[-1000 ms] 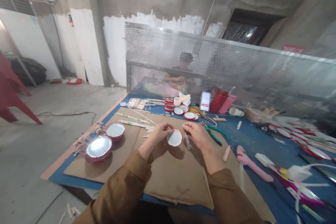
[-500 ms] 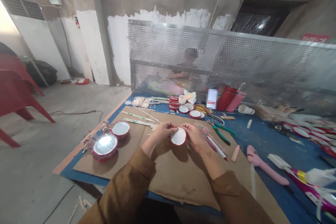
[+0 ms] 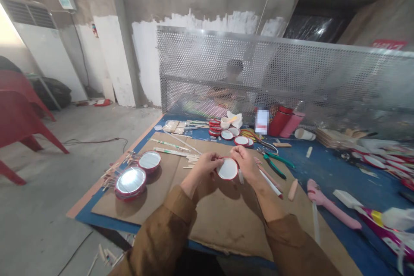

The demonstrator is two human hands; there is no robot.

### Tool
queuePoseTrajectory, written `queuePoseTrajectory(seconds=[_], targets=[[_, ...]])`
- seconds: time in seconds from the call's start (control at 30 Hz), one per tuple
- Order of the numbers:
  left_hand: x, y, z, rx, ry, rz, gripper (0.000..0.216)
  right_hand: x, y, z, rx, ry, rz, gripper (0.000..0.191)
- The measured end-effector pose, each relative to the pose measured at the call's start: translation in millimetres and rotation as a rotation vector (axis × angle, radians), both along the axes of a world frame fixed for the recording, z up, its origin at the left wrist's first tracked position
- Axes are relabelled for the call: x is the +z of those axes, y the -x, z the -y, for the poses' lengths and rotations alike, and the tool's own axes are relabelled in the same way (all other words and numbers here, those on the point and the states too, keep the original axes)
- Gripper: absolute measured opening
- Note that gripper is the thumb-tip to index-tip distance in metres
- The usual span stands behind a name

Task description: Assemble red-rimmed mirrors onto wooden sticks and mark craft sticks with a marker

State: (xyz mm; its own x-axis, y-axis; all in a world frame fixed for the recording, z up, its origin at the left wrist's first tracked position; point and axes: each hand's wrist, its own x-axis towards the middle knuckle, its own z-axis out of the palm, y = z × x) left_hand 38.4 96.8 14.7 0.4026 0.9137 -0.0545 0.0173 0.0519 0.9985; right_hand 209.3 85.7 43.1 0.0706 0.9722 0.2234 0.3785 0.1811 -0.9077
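Observation:
Both my hands hold a small round red-rimmed disc (image 3: 227, 168) with a white face above a sheet of cardboard (image 3: 223, 215). My left hand (image 3: 204, 167) pinches its left edge with curled fingers. My right hand (image 3: 248, 163) grips its right edge, fingers closed over the rim. A thin white stick (image 3: 240, 177) pokes out below my right hand; whether the hand holds it I cannot tell. Brown sleeves cover both forearms.
Two larger red-rimmed mirrors (image 3: 130, 181) lie at the left on the cardboard. More small discs (image 3: 241, 140), green pliers (image 3: 274, 164), a pink tool (image 3: 330, 209) and red bottles (image 3: 280, 121) lie on the blue table. A perforated metal screen (image 3: 291, 77) stands behind, a person beyond it. Red chairs (image 3: 19, 116) at left.
The view shifted slightly. Both hands with the disc moved a little right and farther from me; the grip is the same.

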Motion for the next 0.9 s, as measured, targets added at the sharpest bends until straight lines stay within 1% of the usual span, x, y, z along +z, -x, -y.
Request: queuePoseTrajectory(seconds=[0.1, 0.17, 0.3, 0.43, 0.57, 0.77, 0.83, 0.9], targets=[[1.4, -2.1, -0.2, 0.104, 0.025, 0.021, 0.024, 4.6, -6.1, 2.1, 0.027, -0.093, 0.251, 0.026], [3.9, -4.0, 0.1, 0.181, 0.040, 0.000, 0.019, 5.8, -8.9, 3.1, 0.032, -0.131, 0.384, 0.024], [10.0, -7.3, 2.1, 0.298, 0.048, -0.088, 0.007, 5.6, -9.0, 6.1, 0.023, -0.172, 0.612, 0.019], [13.0, -7.5, 4.5, 0.387, 0.009, -0.150, 0.006, 6.7, -1.0, 13.9, 0.075, -0.162, 0.753, 0.019], [13.1, -7.8, 4.4, 0.457, 0.015, -0.138, 0.009, 8.1, 6.2, 21.9, 0.081, -0.080, 0.750, 0.016], [11.8, -8.9, 1.5, 0.516, 0.040, -0.089, 0.012, 7.9, 19.3, 30.7, 0.179, 0.093, 0.622, 0.018], [11.2, -7.3, 0.5, 0.532, 0.034, -0.085, 0.012, 8.3, 28.2, 35.3, 0.202, 0.103, 0.578, 0.019], [10.8, -5.5, 0.1, 0.548, 0.007, -0.096, 0.011, 7.3, 37.9, 39.8, 0.211, 0.075, 0.550, 0.021]])
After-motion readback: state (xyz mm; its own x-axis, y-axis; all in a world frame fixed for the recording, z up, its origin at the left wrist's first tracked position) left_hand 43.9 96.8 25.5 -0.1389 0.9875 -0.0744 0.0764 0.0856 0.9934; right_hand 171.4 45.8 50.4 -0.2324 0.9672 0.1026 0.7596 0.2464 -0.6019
